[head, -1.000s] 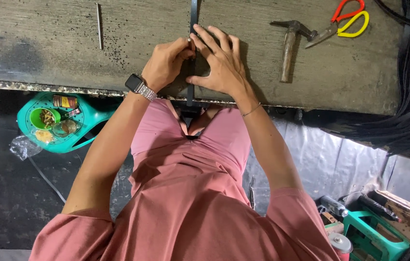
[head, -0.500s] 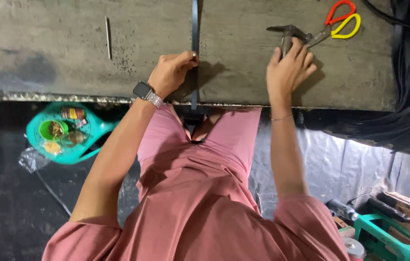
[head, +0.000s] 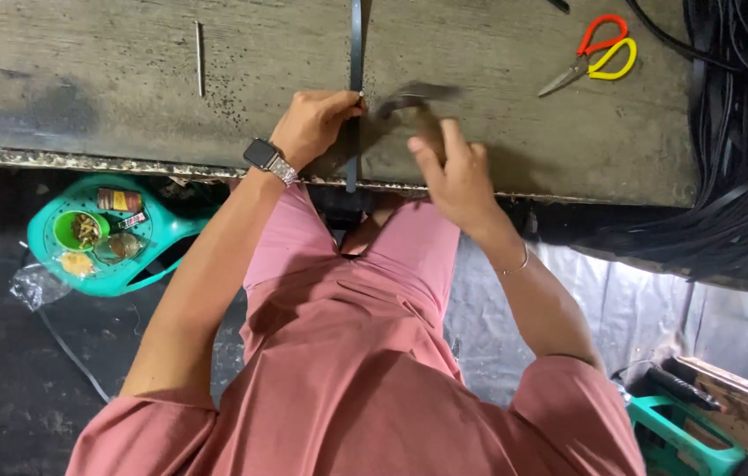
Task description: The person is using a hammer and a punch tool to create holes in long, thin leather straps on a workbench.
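A narrow black strap [head: 355, 53] runs straight across the worn grey workbench [head: 110, 79] toward me and hangs over its near edge. My left hand [head: 312, 123], with a watch on the wrist, pinches something small against the strap; I cannot tell what. My right hand [head: 449, 167] grips the wooden handle of a hammer [head: 414, 97], whose blurred metal head hovers just right of the left fingertips.
Red-and-yellow scissors [head: 599, 57] lie at the bench's far right. A long nail [head: 199, 57] lies at the left. A heap of black straps [head: 735, 159] drapes over the right end. A teal tray [head: 101, 234] of small items sits below left; a teal stool [head: 682, 432] is lower right.
My right hand left the strap, reached right to the hammer lying on the bench, picked it up and brought it beside my left hand. My left hand stayed on the strap.
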